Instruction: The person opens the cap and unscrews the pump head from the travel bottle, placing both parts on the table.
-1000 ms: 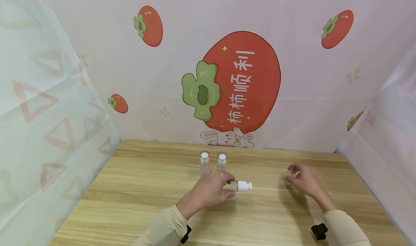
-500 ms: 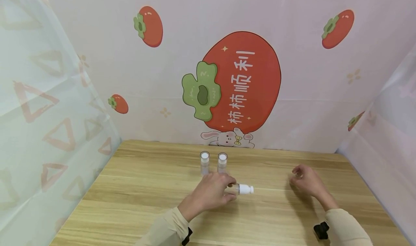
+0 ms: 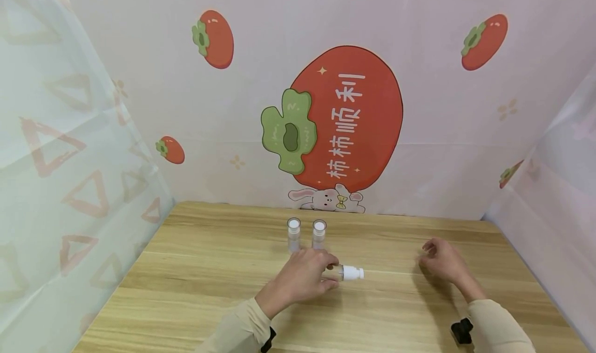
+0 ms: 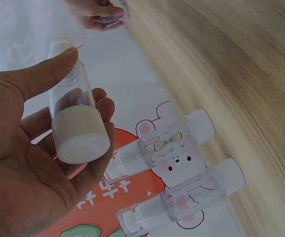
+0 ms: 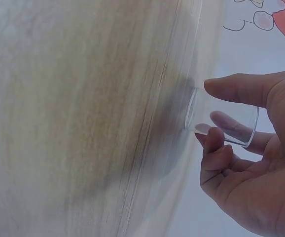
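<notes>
My left hand point(image 3: 300, 276) grips a clear pump bottle point(image 4: 81, 133) with a white base and white pump top. In the head view this bottle lies sideways, its white top point(image 3: 352, 273) pointing right. My right hand point(image 3: 444, 262) holds a clear cap point(image 5: 201, 111) between thumb and fingers, its rim close to the tabletop. Beyond the left hand stand two matching bottles, a left one point(image 3: 294, 235) and a right one point(image 3: 318, 234), each upright under a clear cap. The left hand partly covers the foot of the right one.
A wood-grain table point(image 3: 200, 270) spreads under both hands. At its far edge rises a pale cloth backdrop point(image 3: 419, 109) printed with persimmons and a rabbit. More cloth hangs at the left and right sides.
My right hand has shifted a little to the right and toward me with the cap. The left hand and its bottle have drifted only slightly the same way.
</notes>
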Demonstrator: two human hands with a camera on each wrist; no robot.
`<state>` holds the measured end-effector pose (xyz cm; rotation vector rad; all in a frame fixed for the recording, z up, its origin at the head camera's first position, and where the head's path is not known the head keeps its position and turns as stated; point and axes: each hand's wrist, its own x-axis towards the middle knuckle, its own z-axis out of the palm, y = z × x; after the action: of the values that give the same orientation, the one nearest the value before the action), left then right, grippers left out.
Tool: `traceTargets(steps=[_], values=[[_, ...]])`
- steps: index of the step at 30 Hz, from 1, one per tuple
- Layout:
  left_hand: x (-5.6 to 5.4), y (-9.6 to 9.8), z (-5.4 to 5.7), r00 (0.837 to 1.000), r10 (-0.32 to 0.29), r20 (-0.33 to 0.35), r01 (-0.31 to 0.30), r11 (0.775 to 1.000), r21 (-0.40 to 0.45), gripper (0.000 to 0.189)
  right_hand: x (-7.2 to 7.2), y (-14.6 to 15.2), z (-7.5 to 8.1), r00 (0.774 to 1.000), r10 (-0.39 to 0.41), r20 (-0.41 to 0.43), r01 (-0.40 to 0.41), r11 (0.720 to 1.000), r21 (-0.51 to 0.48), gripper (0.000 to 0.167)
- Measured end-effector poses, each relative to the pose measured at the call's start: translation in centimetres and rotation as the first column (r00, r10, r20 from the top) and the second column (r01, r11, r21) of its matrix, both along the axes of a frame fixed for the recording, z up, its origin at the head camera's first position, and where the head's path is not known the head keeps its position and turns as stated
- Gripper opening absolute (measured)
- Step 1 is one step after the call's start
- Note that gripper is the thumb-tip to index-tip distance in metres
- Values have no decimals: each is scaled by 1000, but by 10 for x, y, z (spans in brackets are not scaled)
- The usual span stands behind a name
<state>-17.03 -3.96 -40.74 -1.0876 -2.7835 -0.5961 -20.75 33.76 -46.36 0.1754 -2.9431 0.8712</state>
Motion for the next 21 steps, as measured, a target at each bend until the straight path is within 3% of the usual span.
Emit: traceTargets(steps=[14, 21], values=[[1, -1, 1, 1000, 6, 1, -6, 1000, -5, 29, -2, 10, -3, 1000, -23, -21, 24, 999, 28, 30], [2, -2, 1, 1000, 7, 3, -7, 1000, -4, 29, -5, 14, -3, 999, -38, -26, 39, 999, 37, 38]])
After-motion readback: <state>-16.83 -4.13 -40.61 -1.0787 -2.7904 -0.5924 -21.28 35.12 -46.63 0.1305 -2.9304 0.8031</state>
